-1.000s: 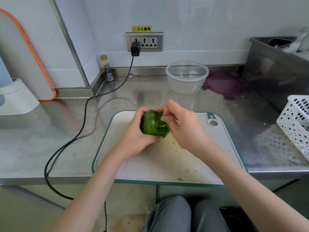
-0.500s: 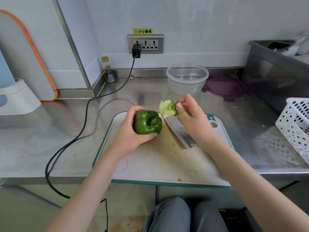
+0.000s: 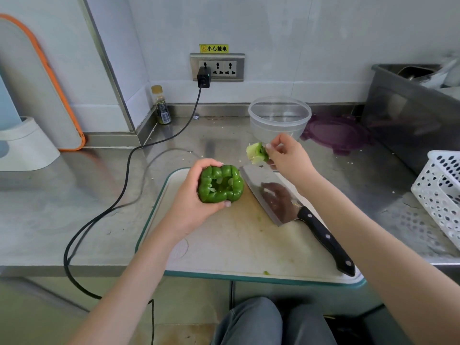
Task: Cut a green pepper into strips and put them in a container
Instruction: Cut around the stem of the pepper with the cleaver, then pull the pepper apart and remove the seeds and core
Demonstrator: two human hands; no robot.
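Pepper: one green pepper (image 3: 220, 184), cored, open end up, held above the far left part of the cutting board (image 3: 239, 245); no strips cut yet.
Left hand: the left hand (image 3: 191, 202) wraps around the pepper, thumb at its near side, fingers over the far edge.
Right hand: the right hand (image 3: 286, 155) pinches the pulled-out core (image 3: 256, 153) between thumb and fingertips, above the far edge of the board, just in front of the container.
Container: one clear plastic container (image 3: 280, 118) on the bench (image 3: 74, 195), open, nothing seen in it; one purple lid (image 3: 336, 134) lies beside it on the right.
Knife: one cleaver (image 3: 293, 210) lies flat on the board, blade under the right forearm, black handle toward the near right corner.
Risk, core: seeds may scatter over the board and bench, since loose bits already dot the steel; the core may land in the container if let go so close to its rim.
Risk, knife: the right wrist passes over the blade; a low pull-back could brush it, and the handle tip sits near the board's edge.
Risk, pepper: the hollow shell could buckle under a hard squeeze.
Other counts: one white perforated basket (image 3: 440, 192), one small bottle (image 3: 161, 105), one black cable (image 3: 124, 175).
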